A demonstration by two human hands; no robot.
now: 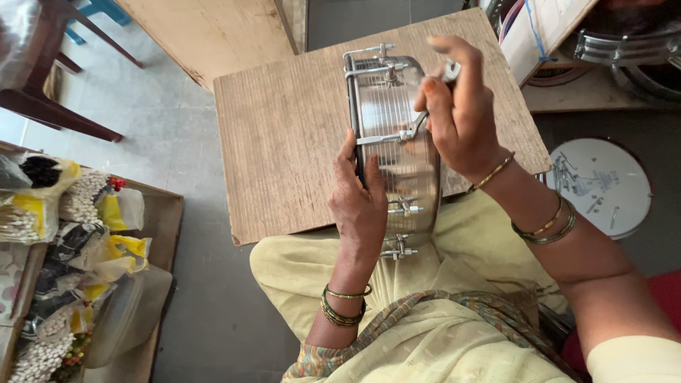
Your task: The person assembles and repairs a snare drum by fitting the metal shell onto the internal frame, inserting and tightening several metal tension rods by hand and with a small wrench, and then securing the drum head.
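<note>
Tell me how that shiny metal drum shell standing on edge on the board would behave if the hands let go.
The drum shell is round and stands on its rim, so it would probably roll or tip without the left hand steadying it. Its polished metal looks rigid and likely slippery. The protruding lugs might snag fingers.

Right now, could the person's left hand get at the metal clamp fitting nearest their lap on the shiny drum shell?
Probably yes. The left hand already grips the metal drum shell at its near side, and the clamp fitting sits just below the palm with nothing over it. The right hand is busy farther up.
</note>
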